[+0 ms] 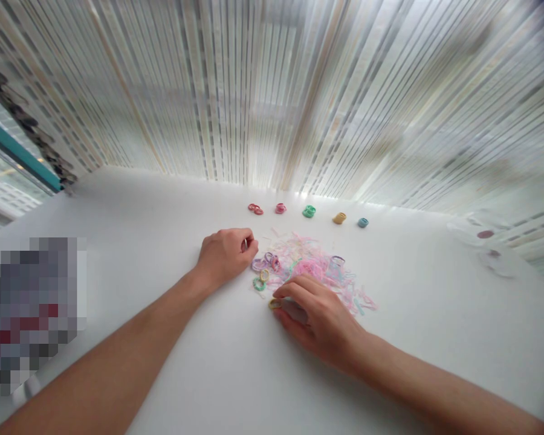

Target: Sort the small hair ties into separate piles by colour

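yellow band is pinched by the right hand, just below the tangled strips at centre; a light pinch clear of them avoids snags. the left hand curls beside purple bands; whether it grips anything, i cannot tell.

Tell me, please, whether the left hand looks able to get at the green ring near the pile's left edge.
Probably yes: the left hand is close by and nothing seems to block its way, though a small yellow ring appears to touch the green ring.
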`<act>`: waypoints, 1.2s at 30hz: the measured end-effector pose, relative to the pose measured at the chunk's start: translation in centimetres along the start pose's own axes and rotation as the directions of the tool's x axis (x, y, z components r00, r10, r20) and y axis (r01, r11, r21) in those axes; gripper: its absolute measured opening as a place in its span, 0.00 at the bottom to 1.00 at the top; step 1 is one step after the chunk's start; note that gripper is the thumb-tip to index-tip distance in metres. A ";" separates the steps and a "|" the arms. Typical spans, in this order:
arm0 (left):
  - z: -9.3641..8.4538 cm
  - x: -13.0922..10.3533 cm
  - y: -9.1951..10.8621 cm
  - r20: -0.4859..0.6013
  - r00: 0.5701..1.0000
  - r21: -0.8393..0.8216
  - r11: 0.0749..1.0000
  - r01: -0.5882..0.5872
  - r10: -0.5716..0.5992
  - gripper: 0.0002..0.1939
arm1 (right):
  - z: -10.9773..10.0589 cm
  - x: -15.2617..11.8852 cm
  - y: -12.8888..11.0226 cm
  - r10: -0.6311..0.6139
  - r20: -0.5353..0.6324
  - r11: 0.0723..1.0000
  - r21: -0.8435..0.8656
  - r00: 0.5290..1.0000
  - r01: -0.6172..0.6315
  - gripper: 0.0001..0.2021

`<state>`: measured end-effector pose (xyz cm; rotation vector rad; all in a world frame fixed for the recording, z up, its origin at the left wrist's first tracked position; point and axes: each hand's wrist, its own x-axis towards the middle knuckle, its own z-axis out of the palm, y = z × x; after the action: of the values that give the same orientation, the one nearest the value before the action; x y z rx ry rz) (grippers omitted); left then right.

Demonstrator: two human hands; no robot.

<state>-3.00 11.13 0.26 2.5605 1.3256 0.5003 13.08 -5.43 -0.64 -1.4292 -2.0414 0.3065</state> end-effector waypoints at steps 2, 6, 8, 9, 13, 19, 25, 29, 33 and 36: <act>0.0 0.0 0.0 0.003 1.000 0.002 1.000 0.003 -0.003 0.15 | 0.0 0.0 0.0 0.015 -0.006 1.000 -0.011 1.000 -0.015 0.07; 0.0 0.0 0.0 0.004 1.000 -0.001 1.000 -0.003 0.003 0.14 | 0.1 0.1 0.1 0.030 -0.015 0.999 0.046 0.999 -0.029 0.08; 0.0 0.0 0.1 0.001 1.000 0.000 1.000 -0.006 0.006 0.14 | 0.1 0.2 0.1 0.038 -0.014 0.996 0.084 0.999 -0.037 0.09; -0.1 0.0 0.1 0.001 1.000 0.001 1.000 -0.004 0.004 0.13 | 0.1 0.2 0.1 0.040 -0.010 0.994 0.098 0.999 -0.039 0.10; -0.1 0.0 0.1 0.004 1.000 0.012 1.000 -0.001 0.001 0.14 | -0.1 0.3 -0.2 0.029 0.011 0.991 0.128 1.000 -0.031 0.13; 0.0 0.1 -0.1 0.008 1.000 0.011 1.000 -0.010 0.010 0.14 | -1.4 0.5 -1.1 0.018 -0.027 0.973 0.230 0.999 -0.011 0.11; -0.1 0.2 -0.2 0.015 1.000 0.023 1.000 -0.006 0.005 0.15 | -3.4 1.5 -1.1 0.096 -0.101 0.961 0.268 0.990 -0.066 0.09; -0.4 0.2 -0.1 0.038 0.999 0.037 0.999 0.011 -0.012 0.16 | -5.4 2.3 1.4 0.185 -0.205 0.968 0.209 0.961 -0.141 0.05; -0.5 0.3 -0.1 0.053 0.998 0.051 0.999 0.010 -0.013 0.16 | -7.8 2.4 7.0 0.381 -0.376 0.924 0.178 0.844 -0.338 0.04; -0.5 0.3 -0.1 0.054 0.998 0.059 0.998 0.012 -0.015 0.16 | -9.1 2.0 11.4 0.476 -0.465 0.877 0.189 0.746 -0.441 0.09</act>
<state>-3.10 11.48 0.73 2.5903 1.3578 0.3918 26.83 -0.61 1.32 -1.7444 -1.2327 0.1728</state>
